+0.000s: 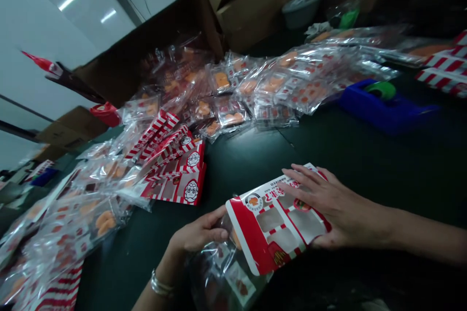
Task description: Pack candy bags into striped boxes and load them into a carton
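My right hand grips a red-and-white printed carton with clear windows, its fingers across the top face and the thumb at the lower edge. The carton is tilted above the table. At its left end, my left hand is closed on a clear plastic bag, the thumb beside the carton's edge. Small printed packets show through the bag, and something orange lies partly under the carton. How far the bag reaches beneath the carton is hidden. A silver bracelet circles my left wrist.
Several striped cartons lie left of my hands. Clear bags with orange pieces are heaped behind and along the left. A blue tape dispenser stands at right. Behind are a large open cardboard box and a grey basin.
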Demonstrator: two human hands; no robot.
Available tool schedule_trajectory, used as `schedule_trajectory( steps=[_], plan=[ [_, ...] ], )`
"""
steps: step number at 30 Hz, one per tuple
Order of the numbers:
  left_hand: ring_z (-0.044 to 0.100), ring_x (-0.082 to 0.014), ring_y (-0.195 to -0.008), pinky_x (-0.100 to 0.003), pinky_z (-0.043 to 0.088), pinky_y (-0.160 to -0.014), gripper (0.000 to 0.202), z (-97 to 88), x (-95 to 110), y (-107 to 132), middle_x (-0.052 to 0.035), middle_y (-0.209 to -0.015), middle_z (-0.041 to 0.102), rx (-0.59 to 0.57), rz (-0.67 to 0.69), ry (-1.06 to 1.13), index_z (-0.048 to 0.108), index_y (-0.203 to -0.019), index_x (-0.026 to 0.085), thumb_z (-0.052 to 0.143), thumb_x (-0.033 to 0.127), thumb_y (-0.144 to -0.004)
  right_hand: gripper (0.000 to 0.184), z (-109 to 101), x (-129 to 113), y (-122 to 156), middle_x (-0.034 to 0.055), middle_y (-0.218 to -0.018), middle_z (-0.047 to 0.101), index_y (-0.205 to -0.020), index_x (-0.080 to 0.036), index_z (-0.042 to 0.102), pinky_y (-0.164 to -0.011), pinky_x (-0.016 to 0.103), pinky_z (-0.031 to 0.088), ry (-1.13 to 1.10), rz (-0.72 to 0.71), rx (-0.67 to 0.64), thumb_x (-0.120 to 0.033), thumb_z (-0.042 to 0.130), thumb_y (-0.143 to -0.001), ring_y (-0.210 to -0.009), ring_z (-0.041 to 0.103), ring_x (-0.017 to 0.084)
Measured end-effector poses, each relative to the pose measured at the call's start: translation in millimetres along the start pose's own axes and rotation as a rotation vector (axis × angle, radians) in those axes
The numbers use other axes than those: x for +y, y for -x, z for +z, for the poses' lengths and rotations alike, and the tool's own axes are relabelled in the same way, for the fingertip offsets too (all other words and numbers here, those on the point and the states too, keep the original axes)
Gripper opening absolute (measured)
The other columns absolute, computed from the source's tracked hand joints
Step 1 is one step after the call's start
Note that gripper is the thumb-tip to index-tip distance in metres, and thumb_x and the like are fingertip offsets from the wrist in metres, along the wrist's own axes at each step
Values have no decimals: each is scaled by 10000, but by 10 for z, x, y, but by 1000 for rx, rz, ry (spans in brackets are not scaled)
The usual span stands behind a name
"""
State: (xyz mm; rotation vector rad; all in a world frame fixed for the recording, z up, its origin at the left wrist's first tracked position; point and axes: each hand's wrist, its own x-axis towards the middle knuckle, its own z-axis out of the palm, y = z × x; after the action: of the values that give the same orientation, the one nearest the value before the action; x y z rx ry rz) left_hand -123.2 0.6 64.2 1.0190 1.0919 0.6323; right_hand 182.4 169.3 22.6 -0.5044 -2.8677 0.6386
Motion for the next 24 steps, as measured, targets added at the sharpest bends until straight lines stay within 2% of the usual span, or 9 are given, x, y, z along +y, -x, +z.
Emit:
schedule_trajectory(
  steps=[5, 8, 10, 12, 14, 15, 18, 20, 24],
  plan=[
    [675, -219, -774, -306, 538, -700, 336, 59, 84, -227, -65, -953, 743, 30, -152, -299, 717, -1079, 164, 625, 384, -842, 1046, 60, 5, -5, 216, -1545, 271, -1456, -271, 390, -1001, 748, 225, 28, -7, -29, -516, 816, -533, -1403, 179, 494],
    [670, -228, -810, -318, 531, -754, 322, 50, 147, -315, -62, -911, 746, 126, -112, -303, 725, -1021, 152, 643, 388, -818, 1021, 54, -47, -46, 226, -1540, 275, -1460, -245, 383, -1004, 758, 199, 42, 24, -48, -514, 802, -568, -1404, 169, 496],
    [659, -243, -930, -339, 503, -856, 354, 50, 148, -156, -63, -972, 739, 329, -38, -351, 691, -1100, 177, 639, 387, -819, 1045, -5, -83, -33, 227, -1549, 250, -1463, -228, 374, -1027, 749, 165, 52, 38, -85, -537, 807, -564, -1416, 130, 489],
    [637, -259, -1014, -347, 472, -917, 393, 76, 73, 175, -72, -1038, 723, 752, 45, -500, 670, -1128, 197, 661, 402, -793, 1130, -121, -79, 42, 209, -1572, 190, -1474, -225, 346, -1066, 721, 132, 27, 36, -106, -598, 820, -518, -1430, 72, 476],
    [619, -278, -1057, -338, 471, -901, 511, 134, -92, 558, -92, -1143, 690, 1123, -34, -536, 624, -1191, 201, 697, 449, -750, 1186, -287, -8, 174, 181, -1584, 166, -1498, -221, 283, -1106, 656, 177, -37, 91, -65, -639, 803, -518, -1437, 96, 445],
    [650, -266, -942, -314, 496, -803, 568, 175, -197, 720, -79, -1045, 717, 1184, -151, -499, 617, -1193, 205, 725, 485, -711, 1122, -377, 49, 249, 175, -1565, 230, -1499, -211, 277, -1102, 609, 257, -82, 167, -21, -635, 765, -583, -1421, 197, 420],
    [588, -187, -555, -251, 458, -517, 664, 324, -492, 919, 0, -607, 662, 1038, -331, -184, 605, -1145, 161, 750, 571, -644, 629, -592, 227, 424, 140, -1255, 605, -1379, -170, 479, -901, 452, 510, -260, 411, -18, -464, 536, -826, -1083, 606, 297],
    [521, -129, -471, -198, 398, -440, 645, 422, -591, 815, 41, -526, 598, 931, -272, 58, 604, -1122, 154, 780, 542, -637, 435, -634, 260, 450, 97, -1007, 690, -1194, -159, 634, -776, 385, 540, -347, 437, -102, -312, 423, -846, -855, 655, 233],
    [409, -24, -381, -120, 316, -402, 473, 587, -515, 426, 60, -503, 577, 781, -108, 405, 669, -970, 140, 857, 388, -614, 428, -498, 5, 326, 61, -893, 663, -1072, -171, 697, -706, 295, 521, -392, 319, -133, -152, 375, -790, -762, 628, 172]
  ],
)
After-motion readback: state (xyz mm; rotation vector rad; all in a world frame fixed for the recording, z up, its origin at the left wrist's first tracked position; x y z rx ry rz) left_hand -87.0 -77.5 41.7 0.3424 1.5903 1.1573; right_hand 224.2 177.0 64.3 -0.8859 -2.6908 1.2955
